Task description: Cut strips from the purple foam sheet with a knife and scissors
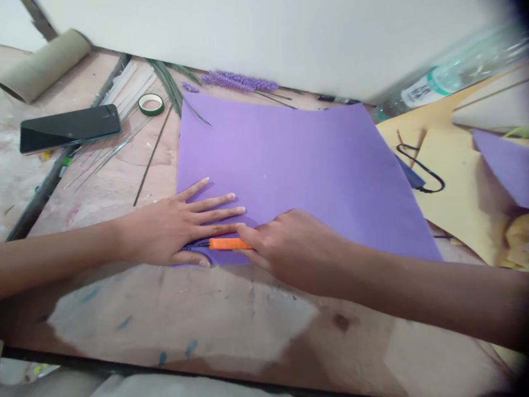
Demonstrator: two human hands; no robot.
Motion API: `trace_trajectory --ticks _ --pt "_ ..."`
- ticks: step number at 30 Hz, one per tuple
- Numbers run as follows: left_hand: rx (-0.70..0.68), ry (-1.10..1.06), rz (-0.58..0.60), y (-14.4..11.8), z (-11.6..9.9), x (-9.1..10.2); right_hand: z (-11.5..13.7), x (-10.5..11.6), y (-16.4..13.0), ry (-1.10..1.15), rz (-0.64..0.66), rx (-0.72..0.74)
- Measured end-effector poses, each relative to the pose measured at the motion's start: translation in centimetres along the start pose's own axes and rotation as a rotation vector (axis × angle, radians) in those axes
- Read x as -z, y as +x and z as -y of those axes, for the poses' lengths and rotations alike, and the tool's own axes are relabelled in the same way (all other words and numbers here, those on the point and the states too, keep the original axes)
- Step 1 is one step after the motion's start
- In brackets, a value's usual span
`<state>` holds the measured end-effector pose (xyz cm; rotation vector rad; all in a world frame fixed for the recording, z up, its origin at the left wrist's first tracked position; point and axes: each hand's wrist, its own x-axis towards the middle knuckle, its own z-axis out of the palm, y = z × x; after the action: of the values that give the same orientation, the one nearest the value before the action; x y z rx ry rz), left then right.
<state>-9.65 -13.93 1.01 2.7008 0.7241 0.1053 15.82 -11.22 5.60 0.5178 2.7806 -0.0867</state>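
The worktop (223, 325), its wood smeared with pale patches and a few blue-green dabs, stretched out below a plain white upright surface (248, 33). Across its middle lay a broad purple sheet (297, 154), flat near the front, its right edge overlapping a yellow sheet (458, 215). A clear bottle (446, 82) with a green-and-white label slanted at the far right, and a cardboard tube (45, 66) lay on its side at the far left.

Both hands were at the near edge of the purple sheet. The left hand (182, 226) grasped nothing: it lay palm down with its fingers spread, partly on the sheet's near-left corner. The right hand (281, 237) was closed round an orange pen-like tool (229, 243), whose dark tip pointed left into the gap between the left thumb and forefinger; I could not tell whether the tip touched the sheet.

A dark-screened phone (70, 128) lay to the left, beyond the left forearm. Green stems (167, 82) reached the sheet's far-left corner, with purple flower spikes (243, 81) lying just behind its far edge. Between phone and stems sat a small roll of green tape (151, 105).
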Motion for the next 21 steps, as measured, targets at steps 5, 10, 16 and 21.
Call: trace_trajectory --ticks 5,10,16,21 --pt "0.005 -0.009 0.004 -0.2 0.0 0.1 0.0 -0.2 -0.3 -0.002 -0.032 0.005" --pt "0.001 0.024 0.013 -0.3 0.0 0.0 -0.2 -0.4 -0.4 0.004 -0.008 -0.011" --pt "0.016 0.041 0.044 -0.1 0.0 0.1 -0.4 -0.3 -0.6 0.022 0.006 -0.030" --pt "0.067 0.014 -0.003 -0.9 0.1 0.0 -0.4 0.7 -0.3 0.011 0.040 -0.014"
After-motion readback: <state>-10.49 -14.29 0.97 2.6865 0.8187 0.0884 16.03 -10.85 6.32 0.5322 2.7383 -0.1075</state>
